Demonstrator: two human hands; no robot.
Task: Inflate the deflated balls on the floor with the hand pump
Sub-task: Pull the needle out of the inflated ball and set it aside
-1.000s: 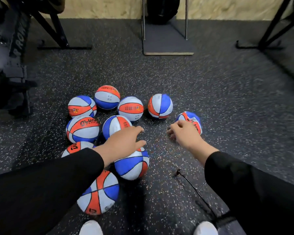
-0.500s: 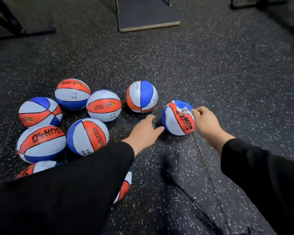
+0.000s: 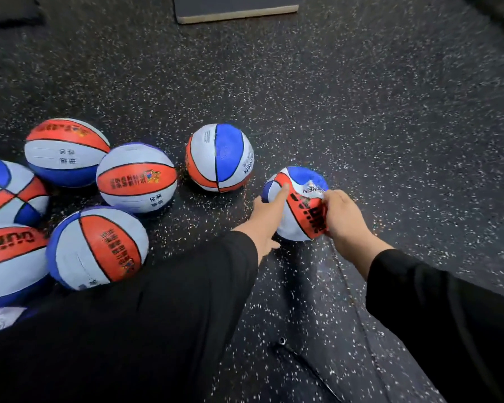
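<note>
The right hand point(image 3: 342, 218) covers the near right side of the dented ball point(image 3: 296, 207), whose torn-looking label is smeared by blur and reads only in part, while its fingertips are tucked out of sight against the rubber. The left hand point(image 3: 266, 216) hides the ball's left flank, and the black left sleeve point(image 3: 146, 324) masks the lower edge of the nearest ball point(image 3: 98, 247) and most of a pale printed thing point(image 3: 0, 319) at the left edge. 2 balls point(image 3: 8, 191) are cut by the left border, and the board point(image 3: 236, 8) by the top.
</note>
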